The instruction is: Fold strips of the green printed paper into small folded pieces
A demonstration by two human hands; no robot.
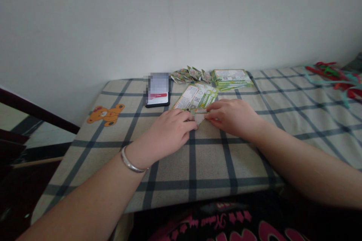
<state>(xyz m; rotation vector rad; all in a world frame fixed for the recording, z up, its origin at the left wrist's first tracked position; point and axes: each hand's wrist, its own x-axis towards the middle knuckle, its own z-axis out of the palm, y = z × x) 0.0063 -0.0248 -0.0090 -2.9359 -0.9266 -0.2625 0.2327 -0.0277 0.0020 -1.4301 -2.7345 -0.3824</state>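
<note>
Between my hands lies a small folded piece of printed paper, on the tablecloth near the middle. My left hand wears a silver bangle on its wrist; its fingers are closed at the paper's left side. From the right, my right hand pinches the other side, fingers bent together. Just beyond the paper, a green and white printed sheet lies flat, partly covered by my hands. Several folded paper pieces sit in a row behind it. A stack of similar sheets is to their right.
A phone lies left of the sheets, its screen lit and partly blurred. The checked tablecloth bears a bear picture at the left. Red, green and turquoise strips lie far right. A white wall stands behind the table.
</note>
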